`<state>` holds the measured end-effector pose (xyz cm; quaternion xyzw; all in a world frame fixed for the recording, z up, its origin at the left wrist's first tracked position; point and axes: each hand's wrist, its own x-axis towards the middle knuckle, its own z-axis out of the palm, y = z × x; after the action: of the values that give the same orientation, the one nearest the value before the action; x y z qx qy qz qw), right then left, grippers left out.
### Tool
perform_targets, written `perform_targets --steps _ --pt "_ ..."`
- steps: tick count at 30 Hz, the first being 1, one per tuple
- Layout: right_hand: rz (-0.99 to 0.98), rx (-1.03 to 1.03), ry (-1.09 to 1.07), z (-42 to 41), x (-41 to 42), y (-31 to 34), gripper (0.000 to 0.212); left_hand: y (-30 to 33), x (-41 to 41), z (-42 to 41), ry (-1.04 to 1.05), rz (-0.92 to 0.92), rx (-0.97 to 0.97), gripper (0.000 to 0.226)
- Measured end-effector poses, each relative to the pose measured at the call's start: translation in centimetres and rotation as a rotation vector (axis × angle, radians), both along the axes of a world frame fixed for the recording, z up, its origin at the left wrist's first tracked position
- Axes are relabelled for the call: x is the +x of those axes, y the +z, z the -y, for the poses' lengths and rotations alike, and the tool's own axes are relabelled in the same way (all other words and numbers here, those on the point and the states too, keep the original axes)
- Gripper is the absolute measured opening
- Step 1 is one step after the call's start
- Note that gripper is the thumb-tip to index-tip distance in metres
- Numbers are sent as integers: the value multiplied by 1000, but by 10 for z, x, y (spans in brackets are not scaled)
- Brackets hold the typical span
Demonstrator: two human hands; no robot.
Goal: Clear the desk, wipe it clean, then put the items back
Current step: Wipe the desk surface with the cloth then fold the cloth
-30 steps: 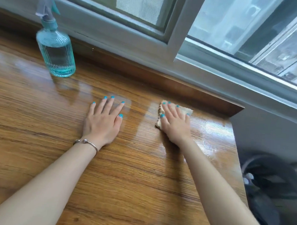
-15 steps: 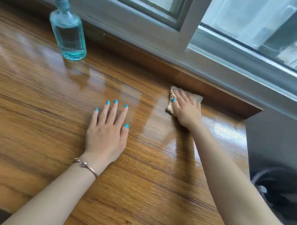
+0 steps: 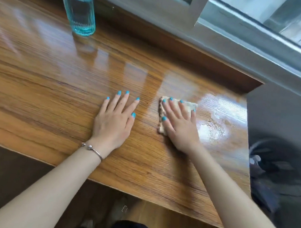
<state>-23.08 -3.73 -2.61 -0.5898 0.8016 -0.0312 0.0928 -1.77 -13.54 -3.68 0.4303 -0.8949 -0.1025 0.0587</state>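
The right hand (image 3: 180, 123) lies palm-down with straight, slightly spread fingers (image 3: 174, 109) pressing flat on a folded beige cleaning cloth (image 3: 189, 105); nothing is curled or pinched. The cloth shows beyond the fingertips and along the thumb side, with most of it hidden under the palm. The left hand (image 3: 113, 120) rests flat on the bare wood just beside it, fingers straight and fanned, thumb close to the cloth's edge but apart from it. A thin silver bangle with a small bead (image 3: 93, 150) circles the left wrist. Both forearms reach in from the near edge.

The glossy brown wood-grain desk (image 3: 41, 93) carries a wet, shining smear (image 3: 214, 124) just to the right of the right hand's little finger. Far ahead of the left fingertips, near the back of the desk, a ribbed clear glass bottle of pale blue liquid (image 3: 78, 10) stands upright, its top cut off by the frame. Behind the desk runs a grey window frame (image 3: 221, 30). Off the desk's right end sits a dark, blurred bag-like shape (image 3: 275, 165), too indistinct to name.

The cloth looks thin and worn, with a darker, frayed edge on its thumb side.
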Motion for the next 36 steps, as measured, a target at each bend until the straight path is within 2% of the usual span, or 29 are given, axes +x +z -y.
perform_targets --steps 2,3,5,7,10,13,15,17,20,22,23,25,27,29,32,34,36 --pt "8 35 76 -27 1 2 50 0 18 -29 -50 26 -10 56" --pt "24 30 21 -21 -9 3 49 -1 28 -42 -58 34 -1 57" --pt "11 36 -247 0 -19 9 49 -1 38 -54 -72 25 29 57" --pt "-11 24 -374 3 13 10 51 1 38 -53 -51 2 35 58" --pt "-14 10 -170 -60 99 4 56 0 36 -50 -65 -1 35 57" --pt "19 58 -86 -86 92 6 52 -1 38 -48 -77 -10 45 54" --pt "38 64 -298 -68 71 9 50 -2 36 -48 -82 -23 47 54" --pt "12 46 -469 -61 86 7 50 -5 37 -49 -79 -43 40 54" --pt "17 42 -271 -100 150 6 49 -5 38 -48 -85 -34 7 53" --pt "37 67 -200 -132 146 11 47 -6 37 -47 -88 -51 14 52" --pt "44 80 -258 -136 129 12 47 -6 37 -47 -89 -56 24 52" --pt "42 65 -524 -130 96 11 49 -6 37 -50 -84 -59 26 52" --pt "-21 68 -719 -111 100 7 51 -6 35 -51 -75 -56 11 52" --pt "-114 67 -600 -92 142 2 52 -6 35 -50 -79 -45 8 52" --pt "-63 55 -277 -106 178 1 49 -5 39 -47 -76 -39 6 52" --pt "-25 39 -338 -131 147 3 48 -5 40 -46 -90 -40 5 52" --pt "-33 55 -568 -151 110 7 50 -5 39 -49 -94 -43 12 52"
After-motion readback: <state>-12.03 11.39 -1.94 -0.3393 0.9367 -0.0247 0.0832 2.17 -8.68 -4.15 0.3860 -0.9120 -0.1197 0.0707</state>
